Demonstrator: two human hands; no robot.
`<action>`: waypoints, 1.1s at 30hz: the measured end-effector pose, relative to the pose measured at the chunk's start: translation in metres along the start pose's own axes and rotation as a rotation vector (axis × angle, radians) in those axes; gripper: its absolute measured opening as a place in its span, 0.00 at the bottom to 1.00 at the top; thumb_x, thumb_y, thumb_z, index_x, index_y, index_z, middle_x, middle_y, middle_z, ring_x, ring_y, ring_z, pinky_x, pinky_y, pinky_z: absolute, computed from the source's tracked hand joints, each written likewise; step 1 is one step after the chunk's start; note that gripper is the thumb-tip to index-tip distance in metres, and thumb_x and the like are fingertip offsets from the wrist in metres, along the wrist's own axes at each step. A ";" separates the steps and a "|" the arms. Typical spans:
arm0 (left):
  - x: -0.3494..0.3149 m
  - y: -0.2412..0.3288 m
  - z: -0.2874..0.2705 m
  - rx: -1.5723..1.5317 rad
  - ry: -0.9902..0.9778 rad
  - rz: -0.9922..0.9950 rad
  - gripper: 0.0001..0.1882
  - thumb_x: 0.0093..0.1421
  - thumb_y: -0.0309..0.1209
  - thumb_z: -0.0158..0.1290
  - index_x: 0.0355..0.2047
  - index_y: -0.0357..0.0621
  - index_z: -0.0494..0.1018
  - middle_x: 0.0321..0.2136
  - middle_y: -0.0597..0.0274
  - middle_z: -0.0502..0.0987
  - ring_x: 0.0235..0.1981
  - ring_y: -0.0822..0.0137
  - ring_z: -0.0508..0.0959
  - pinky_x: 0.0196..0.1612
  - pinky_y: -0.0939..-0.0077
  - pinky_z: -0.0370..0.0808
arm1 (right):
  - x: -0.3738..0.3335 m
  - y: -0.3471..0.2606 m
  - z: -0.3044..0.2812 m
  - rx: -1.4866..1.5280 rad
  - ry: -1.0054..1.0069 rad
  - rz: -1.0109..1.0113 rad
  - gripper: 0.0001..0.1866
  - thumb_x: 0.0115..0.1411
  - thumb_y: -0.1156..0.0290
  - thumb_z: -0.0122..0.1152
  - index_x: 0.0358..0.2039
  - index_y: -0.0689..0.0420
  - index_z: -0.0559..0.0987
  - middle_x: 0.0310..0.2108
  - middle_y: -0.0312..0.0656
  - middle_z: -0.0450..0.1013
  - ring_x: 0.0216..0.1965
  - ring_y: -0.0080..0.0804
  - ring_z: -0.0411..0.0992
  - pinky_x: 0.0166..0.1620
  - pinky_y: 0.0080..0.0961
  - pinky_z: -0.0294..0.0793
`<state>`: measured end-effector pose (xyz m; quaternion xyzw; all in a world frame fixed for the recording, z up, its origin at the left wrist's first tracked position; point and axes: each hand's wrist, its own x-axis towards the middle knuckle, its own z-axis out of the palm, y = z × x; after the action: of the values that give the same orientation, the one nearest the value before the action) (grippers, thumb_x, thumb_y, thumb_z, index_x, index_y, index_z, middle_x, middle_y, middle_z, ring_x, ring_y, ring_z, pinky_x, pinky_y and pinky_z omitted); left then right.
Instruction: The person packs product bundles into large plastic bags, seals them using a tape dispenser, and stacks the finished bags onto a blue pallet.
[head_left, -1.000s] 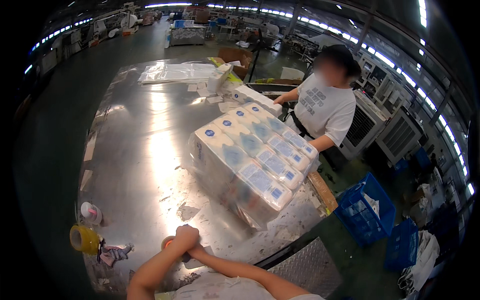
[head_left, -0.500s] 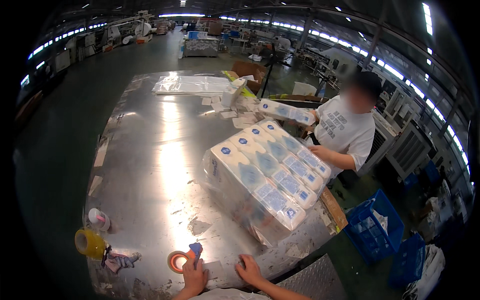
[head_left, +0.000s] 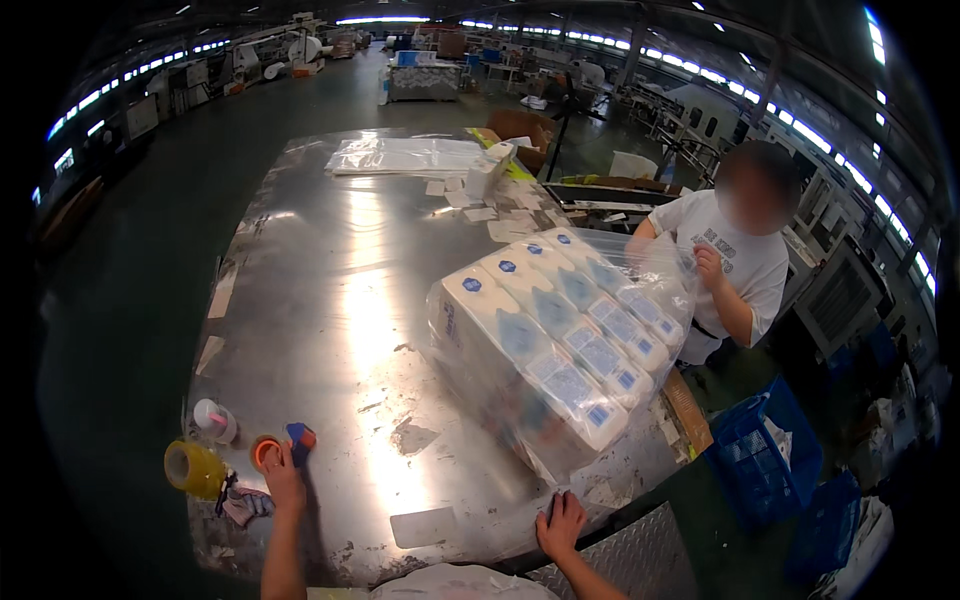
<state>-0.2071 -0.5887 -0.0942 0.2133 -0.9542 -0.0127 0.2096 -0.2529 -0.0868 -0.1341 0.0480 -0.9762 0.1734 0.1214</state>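
My left hand grips an orange and blue tape dispenser at the left of the metal table. It is beside a yellow tape roll, a white bottle with a pink mark and a crumpled cloth. At the near table edge, my right hand lies with its fingers apart, holding nothing. Just beyond it stands a clear plastic bag filled with several white and blue tissue packs. A co-worker's hands hold the bag's loose far right end.
Flat plastic bags lie at the table's far end, near scattered paper pieces and a white pack. The co-worker stands at the right side. Blue crates sit on the floor at the right.
My left hand has carried the tape dispenser leftward toward the yellow roll. My right hand stays at the near edge. The co-worker's loose pack is no longer visible, and the bag's end is pulled up.
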 end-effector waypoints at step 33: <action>-0.032 0.156 0.054 -0.222 -0.147 0.076 0.27 0.57 0.38 0.49 0.54 0.35 0.63 0.58 0.38 0.57 0.62 0.47 0.54 0.61 0.52 0.49 | 0.003 -0.004 0.014 -0.061 0.087 0.089 0.29 0.51 0.57 0.54 0.53 0.56 0.68 0.57 0.50 0.59 0.59 0.47 0.54 0.60 0.47 0.47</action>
<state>-0.2656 -0.4371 -0.1377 0.1508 -0.9671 -0.1259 0.1618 -0.2582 -0.0955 -0.1450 -0.0070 -0.9760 0.1506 0.1574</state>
